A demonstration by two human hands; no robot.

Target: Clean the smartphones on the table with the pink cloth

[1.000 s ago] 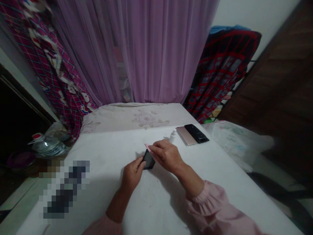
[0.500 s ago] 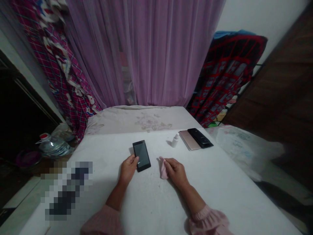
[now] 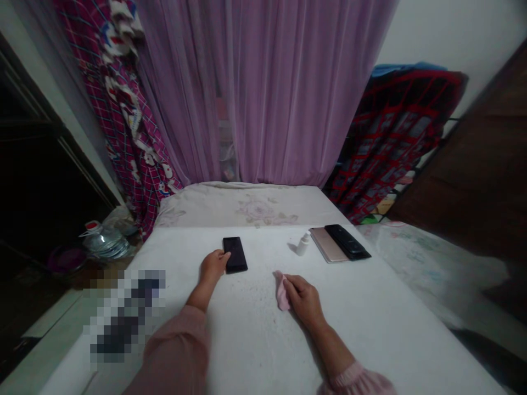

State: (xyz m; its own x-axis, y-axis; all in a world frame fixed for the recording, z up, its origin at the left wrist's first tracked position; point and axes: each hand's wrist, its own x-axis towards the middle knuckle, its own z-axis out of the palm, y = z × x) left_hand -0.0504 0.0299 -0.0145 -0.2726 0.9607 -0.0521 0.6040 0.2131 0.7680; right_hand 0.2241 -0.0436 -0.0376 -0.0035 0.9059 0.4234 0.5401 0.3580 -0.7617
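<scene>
A black smartphone (image 3: 235,255) lies flat on the white cover (image 3: 255,345), its screen dark. My left hand (image 3: 214,266) rests just beside it, with the fingertips against its left edge. My right hand (image 3: 302,299) sits to the right, pressing on a small crumpled pink cloth (image 3: 282,293) that sticks out under the fingers. Beyond that hand stand a small white dropper bottle (image 3: 303,244) and a rose-gold phone (image 3: 327,245), with a black phone (image 3: 348,242) lying partly on it.
A pillow with a rose pattern (image 3: 255,211) lies at the far end of the white cover. Behind hang a purple curtain (image 3: 263,93) and patterned cloths. A plastic water bottle (image 3: 105,242) stands low at left, and a white plastic bag (image 3: 428,263) lies at right.
The black phone now lies farther forward, flat on the cover, and my left hand has eased off its grip. My right hand stays on the pink cloth. The whole view has shifted slightly.
</scene>
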